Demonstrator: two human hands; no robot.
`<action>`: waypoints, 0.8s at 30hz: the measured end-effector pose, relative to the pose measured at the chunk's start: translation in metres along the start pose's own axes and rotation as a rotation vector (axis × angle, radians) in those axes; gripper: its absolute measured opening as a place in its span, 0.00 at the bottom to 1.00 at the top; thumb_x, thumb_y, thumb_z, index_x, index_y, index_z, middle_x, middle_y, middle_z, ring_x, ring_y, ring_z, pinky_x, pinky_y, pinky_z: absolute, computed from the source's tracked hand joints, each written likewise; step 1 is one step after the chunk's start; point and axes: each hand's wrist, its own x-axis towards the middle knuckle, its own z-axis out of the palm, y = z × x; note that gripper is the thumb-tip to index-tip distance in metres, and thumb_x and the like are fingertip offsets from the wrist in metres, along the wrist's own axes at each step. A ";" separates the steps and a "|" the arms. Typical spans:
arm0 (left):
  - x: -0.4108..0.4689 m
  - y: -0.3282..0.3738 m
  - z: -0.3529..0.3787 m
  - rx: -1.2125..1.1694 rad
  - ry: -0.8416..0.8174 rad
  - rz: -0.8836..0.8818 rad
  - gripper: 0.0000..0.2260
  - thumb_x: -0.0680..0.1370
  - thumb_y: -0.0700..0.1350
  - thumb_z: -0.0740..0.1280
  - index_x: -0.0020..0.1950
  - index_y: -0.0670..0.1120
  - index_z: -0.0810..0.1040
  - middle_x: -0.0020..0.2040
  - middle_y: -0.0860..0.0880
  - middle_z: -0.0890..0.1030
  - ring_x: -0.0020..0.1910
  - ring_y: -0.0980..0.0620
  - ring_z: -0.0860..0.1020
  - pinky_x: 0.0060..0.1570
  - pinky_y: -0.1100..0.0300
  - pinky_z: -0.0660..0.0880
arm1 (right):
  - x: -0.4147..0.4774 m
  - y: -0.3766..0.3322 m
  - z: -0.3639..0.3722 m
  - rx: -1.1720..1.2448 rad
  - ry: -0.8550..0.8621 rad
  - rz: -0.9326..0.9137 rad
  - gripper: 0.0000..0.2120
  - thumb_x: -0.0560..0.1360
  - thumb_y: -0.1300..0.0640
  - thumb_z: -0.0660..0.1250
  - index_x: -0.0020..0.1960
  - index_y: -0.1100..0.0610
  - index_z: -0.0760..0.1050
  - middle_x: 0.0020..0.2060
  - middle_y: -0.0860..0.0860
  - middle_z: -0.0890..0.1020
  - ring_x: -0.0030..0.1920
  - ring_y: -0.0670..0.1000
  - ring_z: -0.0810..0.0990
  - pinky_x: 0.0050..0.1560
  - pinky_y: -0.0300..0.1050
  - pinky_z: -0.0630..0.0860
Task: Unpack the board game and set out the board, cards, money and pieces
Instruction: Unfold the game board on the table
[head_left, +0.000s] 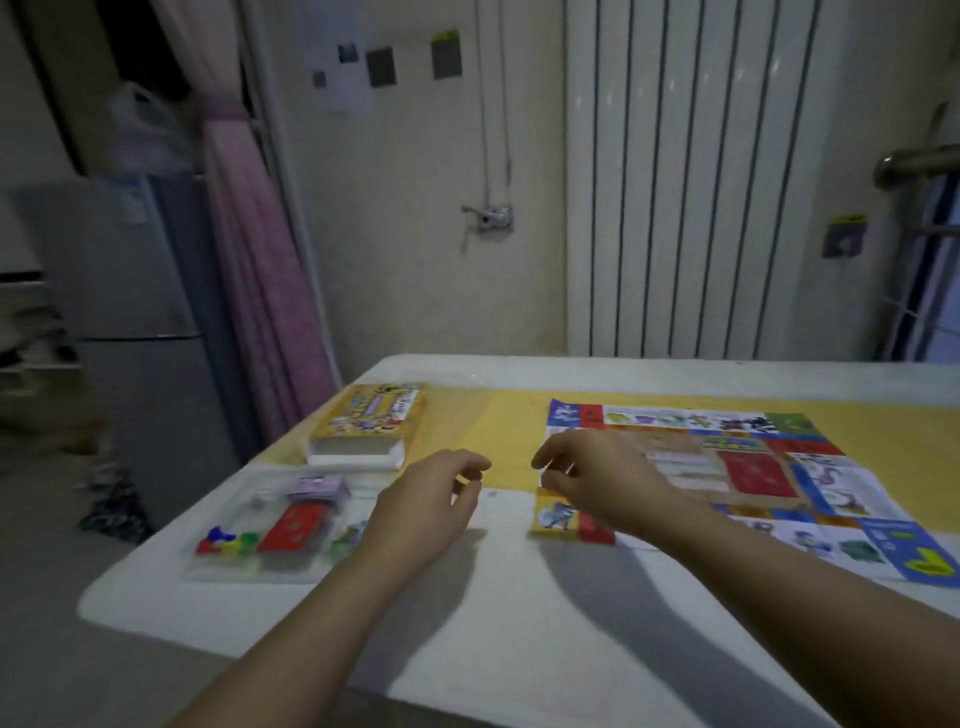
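head | glossy paper board flat; left hand fingers loose, empty; right hand grip unclear

Board flat on table, right half. Box far left, behind tray. Tray near left edge. In tray: card stack, pieces left of it, second stack behind.

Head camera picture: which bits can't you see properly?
- Board: near right corner cut off by the head view's right edge; left edge partly hidden under the right hand.
- Coloured pieces in the tray: too blurred to tell shapes.
- Box lettering: blurred.
- Left hand and right hand: blur hides whether the fingers pinch anything.
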 end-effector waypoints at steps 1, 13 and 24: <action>-0.005 -0.014 -0.011 0.011 0.019 -0.027 0.11 0.77 0.43 0.63 0.57 0.53 0.78 0.48 0.60 0.78 0.44 0.61 0.77 0.52 0.58 0.74 | 0.007 -0.014 0.007 0.002 -0.024 -0.027 0.11 0.77 0.55 0.63 0.57 0.51 0.79 0.50 0.46 0.83 0.46 0.45 0.78 0.47 0.41 0.74; -0.051 -0.137 -0.094 0.241 0.073 -0.375 0.11 0.75 0.48 0.67 0.55 0.58 0.79 0.58 0.55 0.78 0.59 0.51 0.75 0.58 0.52 0.72 | 0.072 -0.127 0.086 0.003 -0.298 -0.271 0.14 0.76 0.58 0.64 0.60 0.58 0.78 0.54 0.53 0.83 0.54 0.51 0.79 0.54 0.42 0.73; -0.056 -0.151 -0.093 0.290 0.041 -0.359 0.08 0.77 0.51 0.63 0.54 0.58 0.79 0.62 0.57 0.73 0.61 0.54 0.71 0.57 0.58 0.66 | 0.106 -0.153 0.111 0.088 -0.449 -0.148 0.10 0.76 0.63 0.63 0.53 0.60 0.81 0.46 0.55 0.83 0.41 0.50 0.78 0.41 0.41 0.74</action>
